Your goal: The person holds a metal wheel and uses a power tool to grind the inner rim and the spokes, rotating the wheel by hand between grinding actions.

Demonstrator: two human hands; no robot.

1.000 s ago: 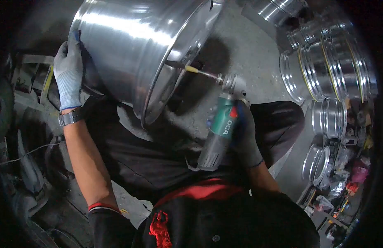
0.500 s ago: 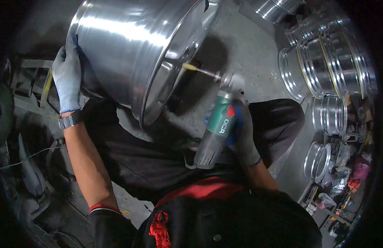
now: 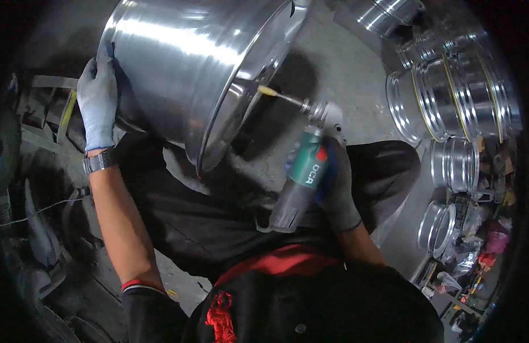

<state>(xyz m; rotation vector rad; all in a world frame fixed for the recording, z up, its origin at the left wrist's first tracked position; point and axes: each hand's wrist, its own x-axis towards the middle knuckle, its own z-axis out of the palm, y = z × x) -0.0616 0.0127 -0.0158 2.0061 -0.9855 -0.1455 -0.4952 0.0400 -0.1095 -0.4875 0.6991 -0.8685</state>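
A large shiny metal wheel rim (image 3: 173, 63) lies tilted on its side in front of me, its open face turned to the right. My left hand (image 3: 100, 97), in a grey glove, grips the rim's left edge. In my gloved right hand (image 3: 337, 186) is a green and grey angle grinder (image 3: 304, 166) marked DCA, held over my lap. From its silver head a thin shaft with a yellow tip (image 3: 268, 91) points left at the rim's open face. My right fingers are partly hidden behind the grinder body.
Stacked shiny wheel rims (image 3: 453, 91) stand on the right, with a smaller rim (image 3: 437, 228) below them. Plastic bags and small items (image 3: 470, 257) clutter the far right. A metal frame (image 3: 53, 111) and dark parts lie on the left. My bent legs (image 3: 384, 171) flank the work.
The wheel rim and left hand appear shifted slightly right in view. The grinder's tip stays close to the rim's face, and both hands keep their holds.
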